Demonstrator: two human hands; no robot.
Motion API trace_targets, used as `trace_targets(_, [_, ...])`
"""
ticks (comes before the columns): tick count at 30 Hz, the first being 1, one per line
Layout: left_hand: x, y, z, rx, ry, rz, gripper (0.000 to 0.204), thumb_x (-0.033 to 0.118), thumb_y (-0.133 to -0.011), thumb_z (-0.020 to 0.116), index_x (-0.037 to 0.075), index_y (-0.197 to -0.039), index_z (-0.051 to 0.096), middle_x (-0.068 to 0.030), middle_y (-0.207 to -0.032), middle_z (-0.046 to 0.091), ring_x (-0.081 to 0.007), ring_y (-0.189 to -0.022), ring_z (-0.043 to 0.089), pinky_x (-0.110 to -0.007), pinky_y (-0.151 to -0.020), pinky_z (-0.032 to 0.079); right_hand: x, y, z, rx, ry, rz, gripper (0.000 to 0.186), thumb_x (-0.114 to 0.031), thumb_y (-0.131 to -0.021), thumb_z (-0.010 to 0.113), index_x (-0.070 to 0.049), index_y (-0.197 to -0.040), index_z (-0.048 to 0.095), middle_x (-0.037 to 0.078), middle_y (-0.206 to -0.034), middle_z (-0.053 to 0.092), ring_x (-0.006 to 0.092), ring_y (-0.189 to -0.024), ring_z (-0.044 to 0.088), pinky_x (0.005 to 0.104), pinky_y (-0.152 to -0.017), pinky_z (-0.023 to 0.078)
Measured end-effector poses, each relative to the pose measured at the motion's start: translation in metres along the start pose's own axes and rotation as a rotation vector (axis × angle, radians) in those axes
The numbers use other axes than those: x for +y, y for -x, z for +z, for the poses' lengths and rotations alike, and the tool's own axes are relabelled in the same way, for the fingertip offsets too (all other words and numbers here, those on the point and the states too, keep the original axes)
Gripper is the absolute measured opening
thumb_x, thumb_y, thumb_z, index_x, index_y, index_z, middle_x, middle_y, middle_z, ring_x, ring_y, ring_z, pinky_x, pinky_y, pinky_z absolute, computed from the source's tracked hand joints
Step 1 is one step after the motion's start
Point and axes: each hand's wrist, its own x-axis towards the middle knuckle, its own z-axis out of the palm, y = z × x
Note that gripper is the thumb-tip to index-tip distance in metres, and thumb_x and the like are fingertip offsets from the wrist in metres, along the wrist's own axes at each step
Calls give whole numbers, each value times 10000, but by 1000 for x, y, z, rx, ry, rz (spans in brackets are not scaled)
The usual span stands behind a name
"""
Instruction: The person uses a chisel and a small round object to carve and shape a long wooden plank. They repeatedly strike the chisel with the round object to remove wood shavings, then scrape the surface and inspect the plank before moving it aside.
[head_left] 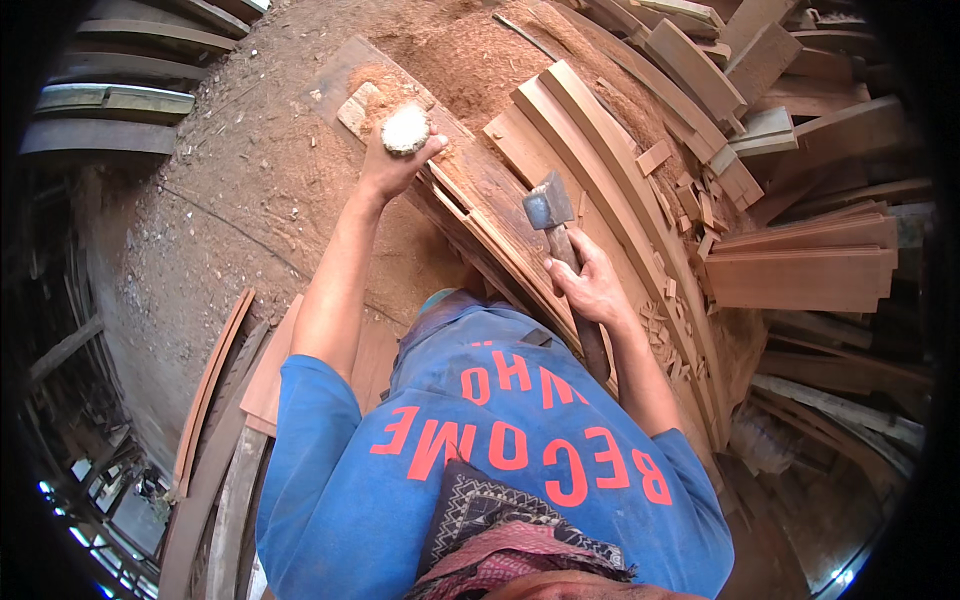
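Note:
My left hand (pixel 384 170) is wrapped around an upright chisel, whose round, pale, frayed handle end (pixel 405 129) faces up. Its blade is hidden below the fist. Under it lies a long brown wooden beam (pixel 495 212), with a narrow slot along its near edge and sawdust toward its far end. My right hand (pixel 592 282) grips the wooden shaft of a hammer with a blocky grey metal head (pixel 548 203). That head is held over the beam's right side, apart from the chisel.
Curved planks (pixel 600 180) lie just right of the beam, scattered with offcuts and chips. Stacked boards (pixel 800 265) stand farther right. More timber (pixel 110 135) fills the far left, and long boards (pixel 212 390) lie near my left side. Sawdust (pixel 450 60) covers the ground ahead.

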Motion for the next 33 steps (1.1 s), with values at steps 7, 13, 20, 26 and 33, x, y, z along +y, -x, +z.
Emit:
trace_targets(7, [-17,-8,-6,0,13,-23,271,223,-856,870,107,-1031,697,-6,-970,731,-114,-925,698,-306,-865,590,-68,-8,-9,40,168,-279,489,-154,-895,755,42,-1305,575,204,-966,717,303,-749,716,386,-703,563])
trace_targets(13, [-16,-11,-17,-63,99,-29,290,269,-853,875,106,-1034,717,-24,-1004,755,-142,-968,718,-343,-940,596,-155,-14,-8,258,510,-648,405,-108,-868,818,42,-1177,603,119,-850,717,205,-707,694,348,-646,539])
trace_targets(20, [-17,2,-2,-50,-38,165,298,172,-851,861,49,-1075,709,-59,-975,760,-159,-928,714,-335,-871,596,-145,-82,30,150,534,-658,154,-104,-910,731,16,-890,637,197,-814,687,260,-743,717,383,-681,568])
trace_targets(26, [-38,30,28,-12,-103,246,485,69,-793,857,-2,-1227,652,-98,-1150,721,-207,-1061,690,-342,-927,565,-108,-88,41,-39,863,-395,143,-136,-863,659,7,-850,656,252,-777,689,460,-782,693,547,-747,567])
trace_targets(33, [-14,-9,1,83,46,13,431,267,-813,912,73,-1133,700,-44,-964,760,-151,-931,716,-330,-862,601,-160,-73,16,224,522,-495,161,-102,-849,668,58,-868,663,282,-805,687,484,-814,688,541,-745,559])
